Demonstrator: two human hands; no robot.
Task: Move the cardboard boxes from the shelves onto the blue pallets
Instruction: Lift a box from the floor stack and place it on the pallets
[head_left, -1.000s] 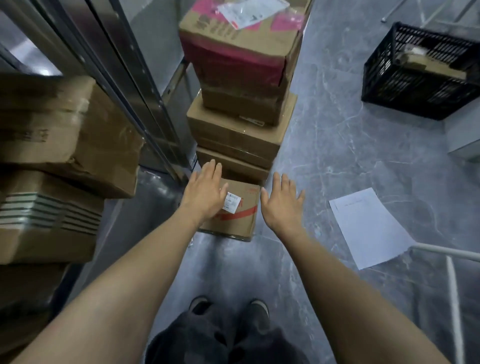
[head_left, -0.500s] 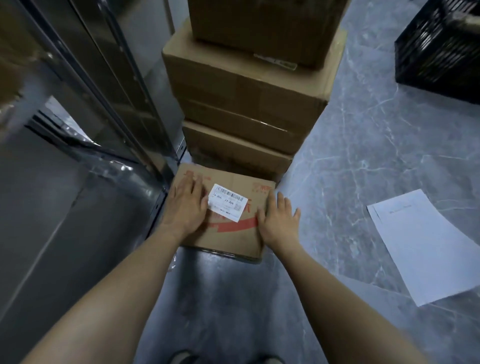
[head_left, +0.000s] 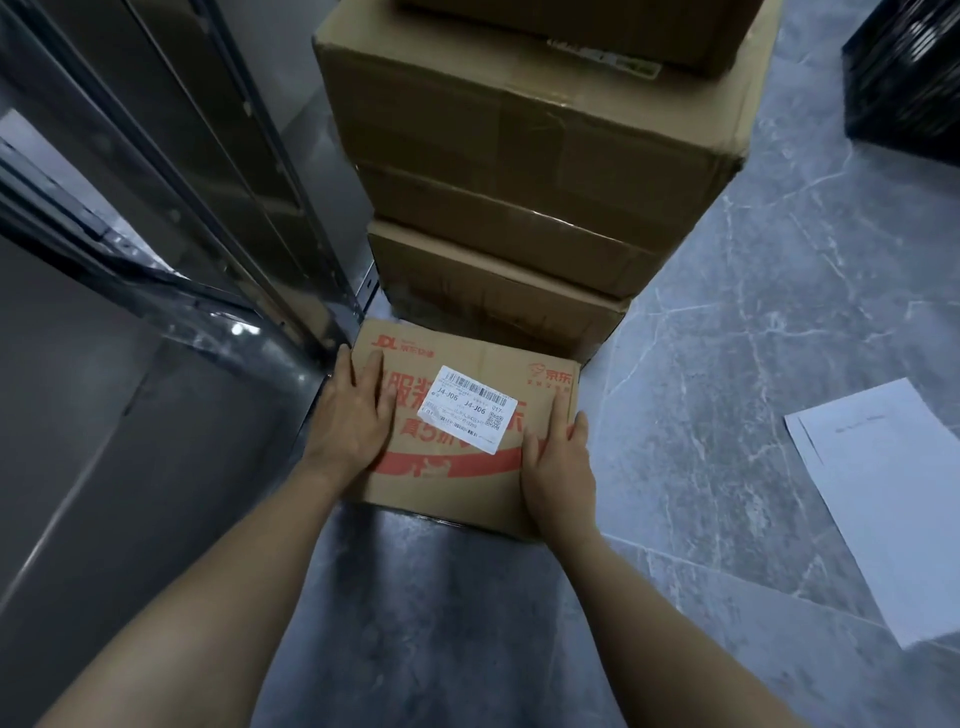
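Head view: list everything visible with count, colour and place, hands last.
printed box: 1, brown with red print, on floor before the stack
label: 1, white, on printed box's top
stacked boxes: at least 3, brown, behind printed box
shelf frame: 1, dark metal, left
crate: 1, black, top right
paper sheet: 1, white, floor right
floor: grey marbled
left hand: 1, on printed box's left edge
right hand: 1, on printed box's right edge
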